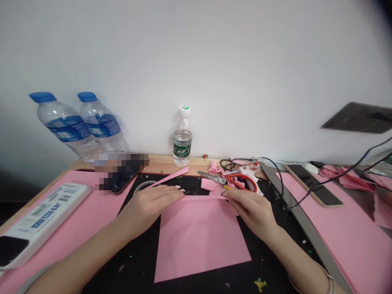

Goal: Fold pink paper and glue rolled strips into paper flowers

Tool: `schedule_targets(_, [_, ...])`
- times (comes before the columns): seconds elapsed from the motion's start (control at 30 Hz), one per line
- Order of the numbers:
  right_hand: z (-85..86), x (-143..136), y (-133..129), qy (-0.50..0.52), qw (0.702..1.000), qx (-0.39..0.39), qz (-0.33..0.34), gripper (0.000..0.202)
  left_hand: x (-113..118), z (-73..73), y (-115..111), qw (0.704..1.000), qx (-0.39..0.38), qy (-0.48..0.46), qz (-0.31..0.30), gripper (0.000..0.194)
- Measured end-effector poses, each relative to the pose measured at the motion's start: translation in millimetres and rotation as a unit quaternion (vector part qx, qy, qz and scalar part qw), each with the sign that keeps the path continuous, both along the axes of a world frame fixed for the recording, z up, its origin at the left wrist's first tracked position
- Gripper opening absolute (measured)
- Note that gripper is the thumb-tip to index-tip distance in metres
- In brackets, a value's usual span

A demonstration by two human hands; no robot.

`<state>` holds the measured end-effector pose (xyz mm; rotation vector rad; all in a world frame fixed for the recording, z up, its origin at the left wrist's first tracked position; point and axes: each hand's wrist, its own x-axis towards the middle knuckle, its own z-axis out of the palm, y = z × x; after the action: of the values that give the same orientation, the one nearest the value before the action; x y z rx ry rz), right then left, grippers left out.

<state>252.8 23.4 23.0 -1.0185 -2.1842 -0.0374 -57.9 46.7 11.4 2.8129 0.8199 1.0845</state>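
Note:
A pink paper sheet [202,241] lies on the black mat [131,265] in front of me, its far edge raised in a narrow fold. My left hand [156,204] is at the far left corner of this sheet, fingers together along the edge. At the far right corner, my right hand [252,208] pinches the folded edge between thumb and fingers. Just beyond my right hand lie scissors [249,179] with red-orange handles, their blades pointing left. A thin pink strip [171,176] extends beyond my left hand.
Two blue-capped bottles [70,130] and a small green-labelled bottle [183,143] stand by the wall. A white box-like device [45,220] rests on pink paper at left. At right are a phone [315,185], black cables [280,179], pink sheets [352,228] and crumpled scraps.

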Motion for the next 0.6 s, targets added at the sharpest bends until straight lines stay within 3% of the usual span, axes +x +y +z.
schedule_targets(0.23, [-4.6,4,-11,-0.056,0.997,-0.003,0.051,0.03,-5,-12.9,-17,0.999,0.005,0.033,-0.024,0.037])
schedule_targets(0.6, [-5.8,11,-24,-0.097,0.99,-0.044,0.093,0.036,-4,-15.5,-32,0.994,-0.025,0.087,-0.06,0.037])
